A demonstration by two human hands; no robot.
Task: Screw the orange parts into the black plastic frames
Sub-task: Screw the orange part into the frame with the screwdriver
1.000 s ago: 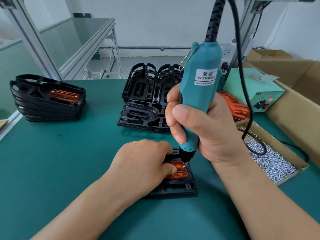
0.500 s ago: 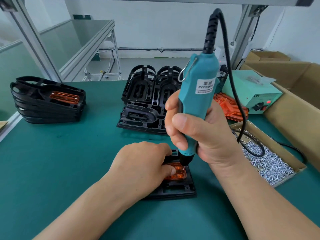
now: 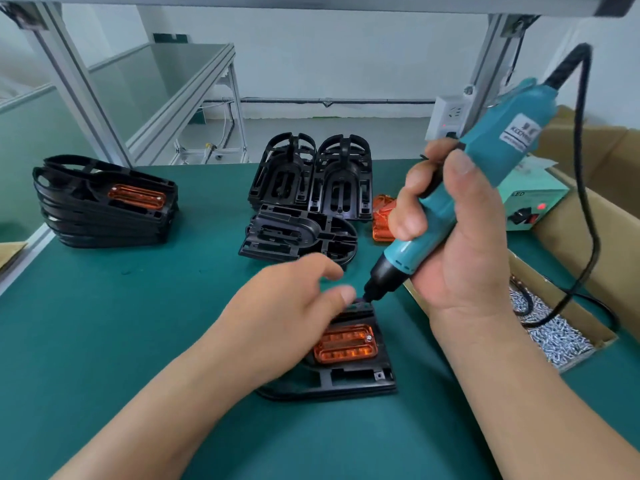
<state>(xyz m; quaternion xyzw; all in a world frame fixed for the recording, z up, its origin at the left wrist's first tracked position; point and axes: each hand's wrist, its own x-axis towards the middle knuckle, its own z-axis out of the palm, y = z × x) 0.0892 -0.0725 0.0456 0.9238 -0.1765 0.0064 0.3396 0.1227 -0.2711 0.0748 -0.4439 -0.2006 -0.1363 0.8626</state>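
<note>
A black plastic frame [image 3: 353,379] lies flat on the green mat in front of me, with an orange part [image 3: 346,344] seated in it. A silver screw [image 3: 369,338] sits at the orange part's upper right corner. My right hand [image 3: 460,244] grips a teal electric screwdriver [image 3: 502,133], tilted, its black nose just above the frame's far edge. My left hand [image 3: 287,313] hovers over the frame's left half with fingers spread, one fingertip at the screwdriver's tip. The hand is blurred, and whether it holds a screw is hidden.
A stack of black frames with an orange part on top [image 3: 104,202] stands at the far left. Empty frames [image 3: 311,174] stand behind the work spot, loose orange parts [image 3: 382,220] beside them. At the right are a screw box [image 3: 554,337], a power unit [image 3: 533,206] and a cardboard carton [image 3: 613,237].
The screwdriver has lifted off the orange part and tilted to the right. My left hand has let go of the part and risen toward the tool's tip, uncovering the orange part.
</note>
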